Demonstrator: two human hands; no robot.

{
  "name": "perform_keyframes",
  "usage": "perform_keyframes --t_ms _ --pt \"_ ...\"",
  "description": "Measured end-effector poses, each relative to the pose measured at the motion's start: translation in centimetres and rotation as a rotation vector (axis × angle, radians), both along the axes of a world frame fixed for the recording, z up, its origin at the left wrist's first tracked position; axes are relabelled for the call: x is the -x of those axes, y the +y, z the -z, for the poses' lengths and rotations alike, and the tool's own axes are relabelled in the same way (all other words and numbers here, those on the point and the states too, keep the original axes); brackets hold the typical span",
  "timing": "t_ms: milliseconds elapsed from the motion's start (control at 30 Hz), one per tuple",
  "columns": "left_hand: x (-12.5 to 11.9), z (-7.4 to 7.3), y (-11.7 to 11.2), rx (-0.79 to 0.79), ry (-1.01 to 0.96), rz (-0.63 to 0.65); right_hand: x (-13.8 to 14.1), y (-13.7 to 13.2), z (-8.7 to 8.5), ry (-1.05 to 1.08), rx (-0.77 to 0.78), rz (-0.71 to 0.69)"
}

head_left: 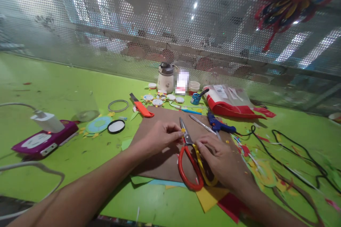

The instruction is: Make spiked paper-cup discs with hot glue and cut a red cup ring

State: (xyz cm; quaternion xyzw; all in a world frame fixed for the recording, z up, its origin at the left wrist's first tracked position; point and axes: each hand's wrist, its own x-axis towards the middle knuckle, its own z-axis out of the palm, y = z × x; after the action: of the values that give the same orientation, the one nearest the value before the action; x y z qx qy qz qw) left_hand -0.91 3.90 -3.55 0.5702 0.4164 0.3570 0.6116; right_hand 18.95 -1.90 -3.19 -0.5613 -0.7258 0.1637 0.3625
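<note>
"Forearms (90,181) nearest the lens: one from near left, one from near right, converging over the brown board (167,170)."

"Logged. Left hand (161,135)?"

"Thumb and forefinger brought together in a pinch, a tiny yellow bit (183,131) at their tips. Remaining fingers curled, partly hidden."

"Right hand (218,154)?"

"Fingers half bent, thumb and forefinger at the top of the scissors' (187,139) yellow loop (212,183). Gripping or merely resting there: cannot tell, undersides hidden."

"Position of the scissors?"

"Over the board, between the two hands. Flat on it or slightly raised: cannot tell. Long axis runs near to far, blade tips far and leaning slightly left. Red loop (181,163) on the left, yellow on the right, both at the near end. Blades look closed together."

"Which hand is nearer?"

"Right for the loops, from their right side. Left for the blades: its pinch is just left of the blade base, contact with the metal unclear."

"Key relation, then?"

"Yellow bit beside the blade base, on the left, well short of the blade tips. Judged not to be between the blades."

"Other tools?"

"Glue gun (220,125), far and right of the scissors, untouched."
</note>
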Motion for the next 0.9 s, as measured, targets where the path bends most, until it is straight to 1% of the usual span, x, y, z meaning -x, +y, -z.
perform_keyframes --t_ms 167,333,500,700,900 --pt "-0.01 0.08 -0.07 0.006 -0.004 0.011 0.09 -0.01 -0.17 0.02 -0.017 -0.006" --pt "0.0 0.21 0.16 -0.003 0.01 0.012 0.0 -0.08 -0.27 -0.01 -0.032 -0.003" --pt "0.15 -0.03 0.35 -0.017 0.011 0.019 -0.03 0.04 -0.08 0.028 -0.052 -0.014" --pt "0.15 -0.33 0.04 -0.032 -0.008 0.033 0.23 -0.01 -0.38 0.014 -0.023 -0.013" --pt "0.15 -0.44 0.02 -0.048 -0.012 0.022 0.16 0.07 0.1 0.037 -0.039 -0.017"
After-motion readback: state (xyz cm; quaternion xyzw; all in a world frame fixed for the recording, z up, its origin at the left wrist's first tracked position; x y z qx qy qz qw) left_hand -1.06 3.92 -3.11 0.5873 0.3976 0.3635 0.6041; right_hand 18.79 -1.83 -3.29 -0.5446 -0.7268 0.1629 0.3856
